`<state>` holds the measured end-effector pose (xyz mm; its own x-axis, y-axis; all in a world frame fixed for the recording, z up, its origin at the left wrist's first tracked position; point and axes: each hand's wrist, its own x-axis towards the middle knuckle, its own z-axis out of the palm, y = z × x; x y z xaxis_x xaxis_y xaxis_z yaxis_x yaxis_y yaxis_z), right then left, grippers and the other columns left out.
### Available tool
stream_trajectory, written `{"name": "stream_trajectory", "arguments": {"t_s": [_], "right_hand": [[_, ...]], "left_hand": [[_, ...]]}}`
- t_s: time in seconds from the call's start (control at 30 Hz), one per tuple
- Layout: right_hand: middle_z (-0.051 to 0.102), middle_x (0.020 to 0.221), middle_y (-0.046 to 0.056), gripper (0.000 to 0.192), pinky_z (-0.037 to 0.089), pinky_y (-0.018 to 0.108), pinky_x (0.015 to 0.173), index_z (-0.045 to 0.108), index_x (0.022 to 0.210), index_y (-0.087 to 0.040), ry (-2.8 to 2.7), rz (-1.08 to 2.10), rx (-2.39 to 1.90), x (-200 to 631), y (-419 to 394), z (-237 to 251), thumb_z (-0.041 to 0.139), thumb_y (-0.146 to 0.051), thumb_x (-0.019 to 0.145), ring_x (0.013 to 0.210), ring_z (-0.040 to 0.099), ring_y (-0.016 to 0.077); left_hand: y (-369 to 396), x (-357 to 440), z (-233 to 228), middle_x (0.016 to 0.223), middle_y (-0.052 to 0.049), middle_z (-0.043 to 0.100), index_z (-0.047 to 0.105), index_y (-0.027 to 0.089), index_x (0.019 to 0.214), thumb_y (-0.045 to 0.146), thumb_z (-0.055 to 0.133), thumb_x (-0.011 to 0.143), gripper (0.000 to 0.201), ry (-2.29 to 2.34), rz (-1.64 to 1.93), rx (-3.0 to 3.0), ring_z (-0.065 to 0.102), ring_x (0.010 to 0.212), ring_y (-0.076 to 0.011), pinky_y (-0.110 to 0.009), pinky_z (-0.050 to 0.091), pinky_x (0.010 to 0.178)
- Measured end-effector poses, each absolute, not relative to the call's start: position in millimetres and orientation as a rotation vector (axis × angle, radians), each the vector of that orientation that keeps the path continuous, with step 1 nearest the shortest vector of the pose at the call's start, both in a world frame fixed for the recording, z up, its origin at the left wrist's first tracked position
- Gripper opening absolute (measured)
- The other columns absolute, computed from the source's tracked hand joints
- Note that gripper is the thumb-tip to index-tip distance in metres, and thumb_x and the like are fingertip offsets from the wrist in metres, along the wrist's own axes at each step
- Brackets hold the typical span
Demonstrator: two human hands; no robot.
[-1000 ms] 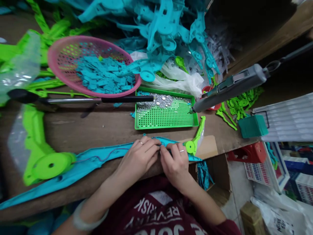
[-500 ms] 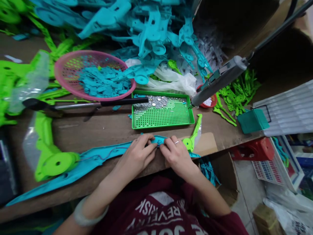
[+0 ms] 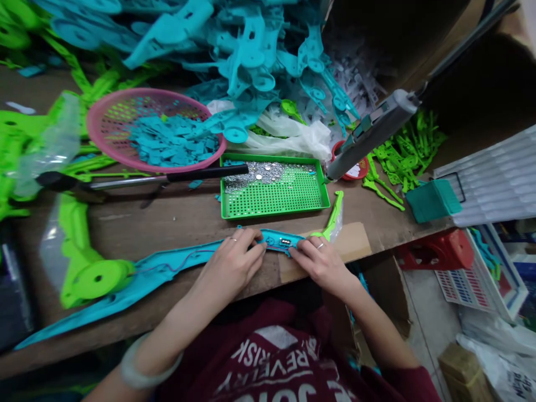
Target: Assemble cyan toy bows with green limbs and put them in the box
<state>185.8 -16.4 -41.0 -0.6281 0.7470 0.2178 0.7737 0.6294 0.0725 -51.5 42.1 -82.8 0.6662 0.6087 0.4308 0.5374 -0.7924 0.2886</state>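
Note:
A long blue plastic shell [image 3: 161, 267] lies along the table's front edge, its hollow side up, with a thin dark wire running inside it. My left hand [image 3: 238, 254] is closed on the shell near its middle, the fingertips pressed at its inner edge. Farther right, my right hand [image 3: 320, 261] pinches the shell's lower edge; whether the wire is also between its fingertips is hidden. Between the hands, a small dark part with shiny metal spots [image 3: 286, 242] sits in the shell. A green plastic piece with a round end [image 3: 98, 279] rests against the shell at left.
Behind the shell stands a green perforated tray [image 3: 272, 205] holding small metal pieces. A pink basket [image 3: 104, 142] of blue bits and a hammer [image 3: 146, 180] are at left. A grey tool [image 3: 372, 131] leans in from the right. Blue parts [image 3: 247, 50] are heaped at the back.
My right hand has slid right along the shell, uncovering the small dark part with metal spots. My left hand stays at nearly the same place on the shell. The view has shifted slightly.

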Motion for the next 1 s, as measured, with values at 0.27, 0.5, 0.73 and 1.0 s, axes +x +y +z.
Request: {"name": "stream_trajectory", "arguments": {"t_s": [0.27, 0.5, 0.73, 1.0], "right_hand": [[0.063, 0.087, 0.007, 0.021, 0.041, 0.036, 0.074, 0.069, 0.105, -0.014, -2.676, -0.063, -1.221, 199, -12, -39, 0.054, -0.028, 0.102, 0.085, 0.047, 0.0223], [0.061, 0.074, 0.004, 0.024, 0.036, 0.033, 0.067, 0.068, 0.094, -0.015, -2.563, -0.095, -1.156, 202, -10, -49, 0.046, -0.015, 0.104, 0.076, 0.043, 0.0192], [0.061, 0.085, 0.008, 0.029, 0.035, 0.034, 0.067, 0.068, 0.097, -0.013, -2.587, -0.166, -1.239, 197, -6, -53, 0.041, -0.014, 0.105, 0.082, 0.045, 0.0214], [0.060, 0.081, 0.007, 0.029, 0.035, 0.032, 0.070, 0.066, 0.087, -0.017, -2.504, 0.034, -1.474, 189, 0, -58, 0.044, -0.023, 0.105, 0.084, 0.047, 0.0215]], "left_hand": [[42, -47, -73, 0.093, -0.010, 0.062, 0.066, 0.015, 0.086, 0.016, 0.043, 0.101, 0.027, 0.974, 0.723, 2.909, 0.057, 0.081, -0.0244, -0.036, 0.051, 0.067], [44, -46, -68, 0.089, -0.010, 0.064, 0.067, 0.013, 0.088, 0.014, 0.045, 0.100, 0.025, 0.872, 0.706, 2.968, 0.058, 0.081, -0.0251, -0.037, 0.051, 0.068], [39, -45, -66, 0.089, -0.011, 0.065, 0.068, 0.011, 0.092, 0.012, 0.043, 0.099, 0.026, 0.929, 0.676, 3.025, 0.060, 0.080, -0.0268, -0.038, 0.050, 0.066], [10, -22, -71, 0.105, -0.012, 0.071, 0.067, 0.010, 0.107, 0.011, 0.047, 0.098, 0.022, 0.809, 0.899, 2.900, 0.063, 0.093, -0.0253, -0.039, 0.051, 0.084]]}}
